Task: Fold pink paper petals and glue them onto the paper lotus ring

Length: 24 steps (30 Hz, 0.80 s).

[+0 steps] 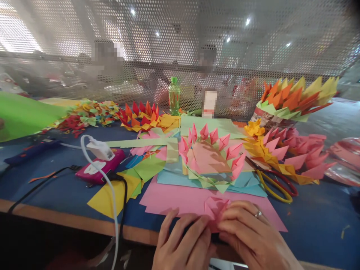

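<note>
Between my fingertips, near the table's front edge, is a folded pink paper piece (216, 207). My left hand (184, 240) grips its left side, fingers bent. On the right side, my right hand (250, 232), with a ring on one finger, pinches the same piece; both thumbs are mostly hidden. Beneath and behind it lie pink paper sheets (174, 198) and blue sheets (168, 178). Just beyond, a ring of pink folded paper petals with a green base (225, 144) stands on the stacked paper. Scissors (277, 183) with red and yellow handles lie to the right.
A magenta power strip (98, 170) with a white plug (101, 149) and cables sits left. Behind are paper scraps (92, 112), a red-orange petal ring (140, 116), a green bottle (174, 95) and a perforated metal screen (157, 45). More folded petals (298, 99) stand at right.
</note>
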Available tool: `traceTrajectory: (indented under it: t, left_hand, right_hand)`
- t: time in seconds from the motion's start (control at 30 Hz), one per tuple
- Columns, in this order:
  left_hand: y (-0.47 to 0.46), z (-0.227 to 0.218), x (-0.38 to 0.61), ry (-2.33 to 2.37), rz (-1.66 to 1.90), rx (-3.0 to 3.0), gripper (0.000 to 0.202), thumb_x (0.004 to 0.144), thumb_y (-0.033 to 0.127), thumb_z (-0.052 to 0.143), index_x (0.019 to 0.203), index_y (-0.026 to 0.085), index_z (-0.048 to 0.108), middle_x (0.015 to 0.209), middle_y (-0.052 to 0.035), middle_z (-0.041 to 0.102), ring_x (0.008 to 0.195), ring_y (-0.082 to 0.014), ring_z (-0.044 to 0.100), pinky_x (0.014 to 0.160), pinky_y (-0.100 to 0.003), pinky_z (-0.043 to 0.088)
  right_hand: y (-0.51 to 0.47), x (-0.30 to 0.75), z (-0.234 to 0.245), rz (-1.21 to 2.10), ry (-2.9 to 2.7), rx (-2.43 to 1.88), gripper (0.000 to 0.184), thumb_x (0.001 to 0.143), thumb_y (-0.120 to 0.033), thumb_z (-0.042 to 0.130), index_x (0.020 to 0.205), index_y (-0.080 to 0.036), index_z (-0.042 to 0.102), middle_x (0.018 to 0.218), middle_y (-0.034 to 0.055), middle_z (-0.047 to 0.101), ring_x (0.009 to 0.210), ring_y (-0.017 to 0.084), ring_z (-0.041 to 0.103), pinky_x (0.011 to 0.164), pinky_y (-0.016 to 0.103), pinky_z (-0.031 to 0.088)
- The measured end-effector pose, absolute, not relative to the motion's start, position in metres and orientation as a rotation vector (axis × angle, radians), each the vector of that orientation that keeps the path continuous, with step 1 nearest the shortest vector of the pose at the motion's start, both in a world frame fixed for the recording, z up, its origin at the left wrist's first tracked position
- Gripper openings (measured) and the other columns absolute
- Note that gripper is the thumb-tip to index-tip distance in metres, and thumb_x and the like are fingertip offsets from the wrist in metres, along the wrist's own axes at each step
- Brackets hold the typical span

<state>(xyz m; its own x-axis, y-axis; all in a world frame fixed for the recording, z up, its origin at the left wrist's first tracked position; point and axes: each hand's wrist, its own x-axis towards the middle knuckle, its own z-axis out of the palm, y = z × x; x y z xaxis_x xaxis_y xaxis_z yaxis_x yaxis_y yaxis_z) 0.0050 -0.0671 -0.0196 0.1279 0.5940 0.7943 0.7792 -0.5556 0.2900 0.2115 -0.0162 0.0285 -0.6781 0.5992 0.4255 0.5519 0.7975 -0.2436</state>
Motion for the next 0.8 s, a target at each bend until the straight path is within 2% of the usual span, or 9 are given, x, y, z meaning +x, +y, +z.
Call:
traceTrajectory:
  t: [0.17, 0.27, 0.6, 0.8]
  left_hand:
    - [-0.066, -0.022, 0.003, -1.343, -1.346, -2.233, 0.013, 0.093, 0.015, 0.063, 0.098, 0.019, 0.075, 0.109, 0.0018, 0.080, 0.099, -0.0155, 0.073, 0.124, -0.036, 0.027]
    - [-0.065, -0.021, 0.002, -1.323, -1.329, -2.257, 0.014, 0.092, 0.013, 0.061, 0.096, 0.018, 0.074, 0.109, 0.0012, 0.080, 0.099, -0.0153, 0.073, 0.124, -0.036, 0.026]
    - [-0.066, -0.020, 0.000, -1.290, -1.311, -2.270, 0.021, 0.097, 0.012, 0.053, 0.092, 0.016, 0.073, 0.108, -0.0004, 0.080, 0.098, -0.0130, 0.074, 0.125, -0.036, 0.026]
    - [-0.064, -0.016, -0.003, -1.259, -1.215, -2.262, 0.025, 0.100, 0.018, 0.056, 0.118, 0.022, 0.074, 0.111, 0.0021, 0.080, 0.101, -0.0132, 0.074, 0.126, -0.039, 0.025]
  right_hand:
    - [-0.014, 0.207, 0.028, 0.321, -2.420, -0.914, 0.015, 0.100, -0.024, 0.059, 0.087, -0.024, 0.064, 0.088, 0.0017, 0.069, 0.087, 0.017, 0.067, 0.079, 0.027, 0.057]
    - [-0.016, 0.205, 0.025, 0.390, -2.398, -1.016, 0.013, 0.101, -0.023, 0.057, 0.089, -0.024, 0.062, 0.091, 0.0017, 0.067, 0.091, 0.016, 0.066, 0.081, 0.025, 0.056]
    - [-0.017, 0.196, 0.022, 0.295, -2.362, -1.098, 0.014, 0.100, -0.022, 0.055, 0.086, -0.023, 0.055, 0.087, 0.0018, 0.062, 0.082, 0.016, 0.064, 0.072, 0.026, 0.054]
    - [-0.017, 0.196, 0.024, 0.223, -2.377, -1.092, 0.017, 0.100, -0.021, 0.054, 0.083, -0.024, 0.052, 0.083, 0.0012, 0.063, 0.077, 0.015, 0.063, 0.068, 0.025, 0.054]
